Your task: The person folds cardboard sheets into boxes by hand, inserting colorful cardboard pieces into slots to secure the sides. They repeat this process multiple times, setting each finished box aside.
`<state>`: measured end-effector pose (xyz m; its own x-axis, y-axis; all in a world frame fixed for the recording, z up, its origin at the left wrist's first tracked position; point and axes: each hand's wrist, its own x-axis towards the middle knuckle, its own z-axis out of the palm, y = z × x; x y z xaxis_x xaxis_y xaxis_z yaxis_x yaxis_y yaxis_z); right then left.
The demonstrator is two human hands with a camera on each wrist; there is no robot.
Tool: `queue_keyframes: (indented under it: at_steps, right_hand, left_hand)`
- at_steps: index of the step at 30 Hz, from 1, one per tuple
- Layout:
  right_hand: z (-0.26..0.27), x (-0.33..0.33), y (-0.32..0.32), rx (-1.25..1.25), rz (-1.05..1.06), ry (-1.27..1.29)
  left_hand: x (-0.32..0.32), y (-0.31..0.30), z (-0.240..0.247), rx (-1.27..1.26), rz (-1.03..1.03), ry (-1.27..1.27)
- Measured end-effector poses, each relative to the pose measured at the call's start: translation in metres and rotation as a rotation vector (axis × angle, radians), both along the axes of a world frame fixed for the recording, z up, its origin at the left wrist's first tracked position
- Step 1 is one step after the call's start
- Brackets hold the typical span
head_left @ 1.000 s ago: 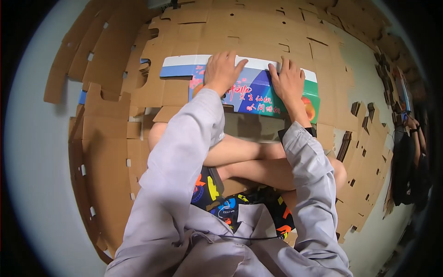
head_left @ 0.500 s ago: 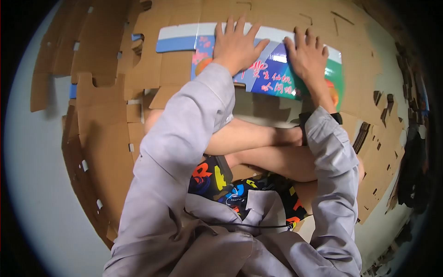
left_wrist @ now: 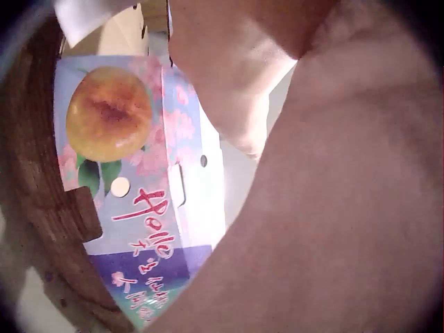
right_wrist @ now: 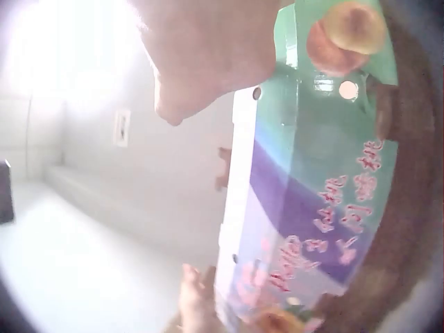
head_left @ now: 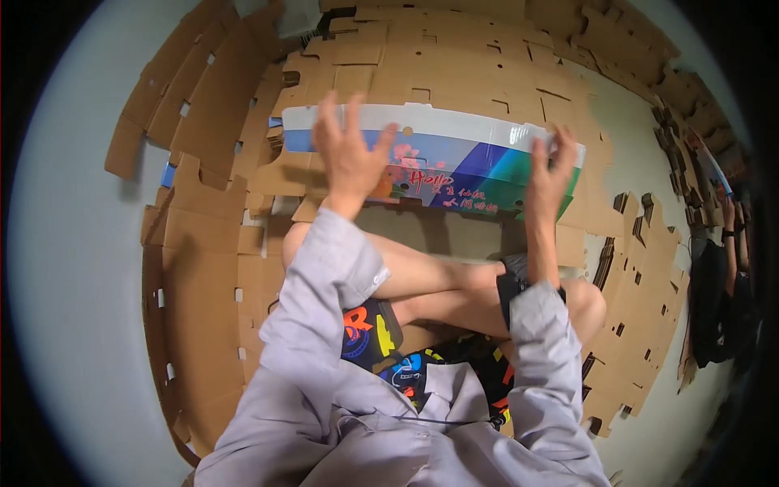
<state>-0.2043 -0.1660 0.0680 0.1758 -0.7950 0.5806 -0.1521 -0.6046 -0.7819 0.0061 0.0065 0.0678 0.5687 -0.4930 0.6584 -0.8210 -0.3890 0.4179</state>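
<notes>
- Nearest you, lower frame: your shirt (head_left: pixel 406 446), patterned shorts (head_left: pixel 377 337) and crossed legs (head_left: pixel 462 296).
- Left hand (head_left: pixel 349 158), left of centre: released, fingers spread. Holds nothing.
- Right hand (head_left: pixel 550 174), right of centre: also released, thumb and fingers parted, loosely bent. Can't tell whether fingertips brush the box.
- Box (head_left: pixel 503 166) lies across upper centre, just beyond your legs, one hand in front of each end. My read: you're shaping or squaring the printed side, between grips.
- Next move probably calls for both hands on its far edge, even pressure, so the side bends along the crease and doesn't skew. Thin card could buckle if one end leads.
- Box look: glossy, pale blue at left through purple to green at right, red "Hello" and more red writing. White strip (head_left: pixel 475 127) on the far edge, small round holes in it.
- Left wrist view: one peach (left_wrist: pixel 109 114) printed upper left, crease (left_wrist: pixel 164 121) running down beside it. Right wrist view: two peaches (right_wrist: pixel 347 35) at upper right, on green.
- Beyond the box, top of frame: brown cardboard sheets (head_left: pixel 438 61), slotted.
- Far right edge: another person (head_left: pixel 718 276) in dark clothes, detail too small.
</notes>
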Motion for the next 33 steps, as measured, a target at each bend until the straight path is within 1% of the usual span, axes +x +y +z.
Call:
queue_keyframes:
  at_steps: [1, 4, 7, 10, 11, 13, 16, 19, 23, 25, 26, 28, 29, 31, 32, 33]
  right_hand:
    - [0.004, -0.017, 0.011, 0.064, -0.003, -0.141]
    - [-0.004, -0.052, 0.019, 0.063, -0.237, -0.206]
    - [-0.018, -0.074, 0.018, 0.310, 0.034, -0.269]
    - [-0.028, -0.090, 0.023, 0.257, 0.073, -0.182]
    - [-0.032, -0.093, 0.023, 0.265, 0.081, -0.206]
    - [-0.038, -0.094, 0.023, 0.275, 0.094, -0.265]
    - [-0.040, -0.084, 0.023, 0.286, 0.008, -0.364]
    - [-0.049, -0.088, 0.013, 0.400, -0.119, -0.275]
    - [-0.052, -0.087, 0.013, 0.420, -0.134, -0.308]
    - [-0.052, -0.086, 0.014, 0.422, -0.148, -0.282]
    - [-0.055, -0.085, 0.012, 0.461, -0.143, -0.318]
    - [-0.059, -0.083, 0.007, 0.539, -0.134, -0.390]
    - [-0.061, -0.086, 0.008, 0.561, -0.170, -0.297]
    - [-0.054, -0.089, 0.014, 0.597, -0.240, -0.105]
    - [-0.055, -0.092, 0.014, 0.566, -0.265, -0.044]
    - [-0.059, -0.095, 0.014, 0.536, -0.289, 0.017]
  left_hand:
    - [-0.001, 0.013, 0.000, -0.120, 0.022, 0.037]
    - [-0.009, 0.031, -0.017, -0.305, 0.130, 0.176]
    - [-0.022, 0.039, -0.027, -0.676, -0.260, 0.700]
    - [-0.026, 0.043, -0.036, -0.556, -0.516, 0.747]
    - [-0.030, 0.041, -0.038, -0.592, -0.424, 0.695]
    - [-0.028, 0.037, -0.039, -0.595, -0.391, 0.659]
    - [-0.025, 0.035, -0.043, -0.580, -0.296, 0.633]
    - [-0.020, 0.034, -0.054, -0.567, -0.202, 0.662]
    - [-0.025, 0.030, -0.052, -0.536, -0.080, 0.698]
    - [-0.036, 0.024, -0.046, -0.562, -0.033, 0.715]
    - [-0.038, 0.023, -0.044, -0.578, -0.010, 0.721]
    - [-0.036, 0.024, -0.047, -0.521, 0.029, 0.608]
    - [-0.037, 0.025, -0.049, -0.490, 0.049, 0.554]
    - [-0.037, 0.032, -0.050, -0.349, 0.160, 0.359]
    - [-0.036, 0.037, -0.049, -0.280, 0.215, 0.259]
    - [-0.036, 0.043, -0.047, -0.229, 0.247, 0.254]
